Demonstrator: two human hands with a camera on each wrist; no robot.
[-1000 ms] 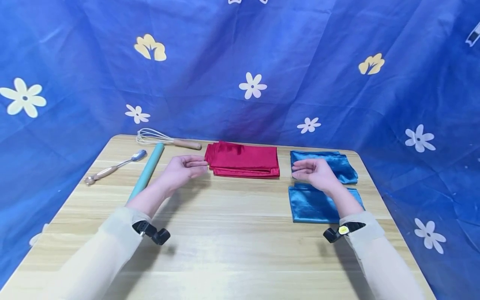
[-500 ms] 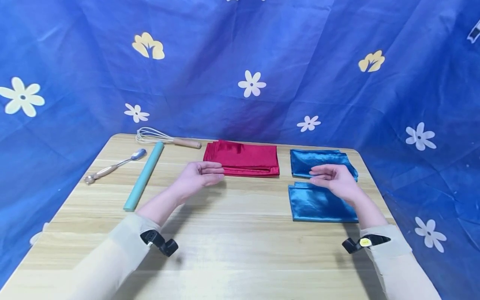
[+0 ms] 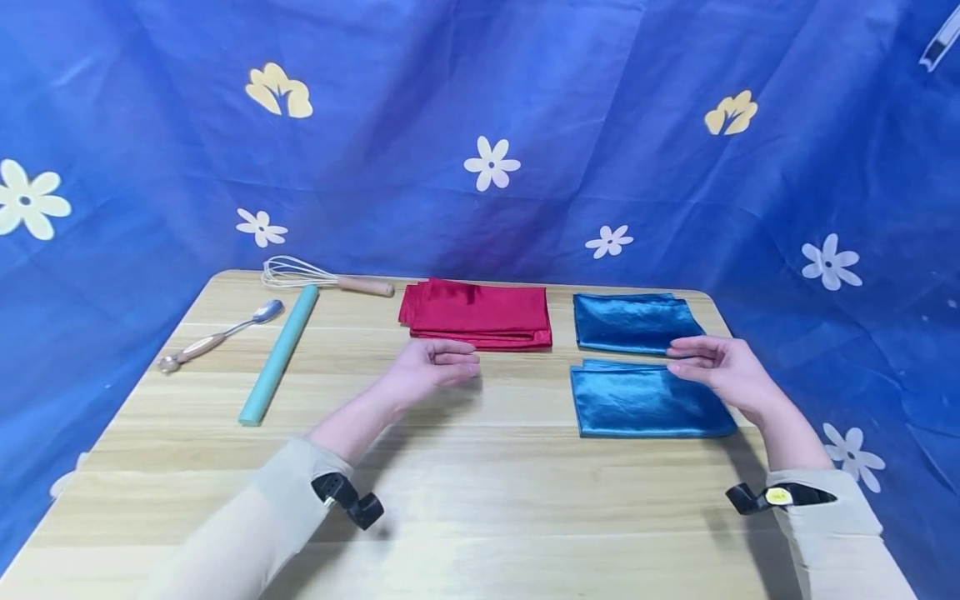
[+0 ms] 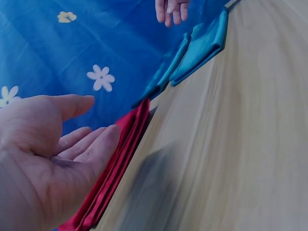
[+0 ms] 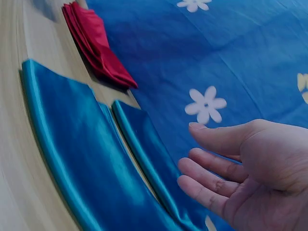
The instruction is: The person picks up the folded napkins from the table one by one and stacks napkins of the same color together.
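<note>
My left hand [image 3: 431,372] hovers in front of the folded red satin cloth [image 3: 483,308], fingers loosely bent and holding nothing. In the left wrist view the palm of that hand [image 4: 53,159] faces up beside the red cloth's folded edge [image 4: 122,159]. My right hand [image 3: 723,371] floats above the right side of two folded blue satin cloths, a back one [image 3: 630,322] and a front one [image 3: 645,404]. The right wrist view shows its relaxed fingers [image 5: 207,185] with nothing between them, apart from both blue cloths.
On the left of the wooden table [image 3: 480,517] lie a whisk [image 3: 330,277], a teal stick [image 3: 279,358] and a metal spoon-like tool with a wooden handle [image 3: 217,336]. A blue flowered curtain [image 3: 375,150] hangs behind and beside the table.
Both hands have drifted right and slightly toward the front edge. The right hand has passed from the blue cloths' left part to their right side. The cloths keep their places; the view shifted slightly.
</note>
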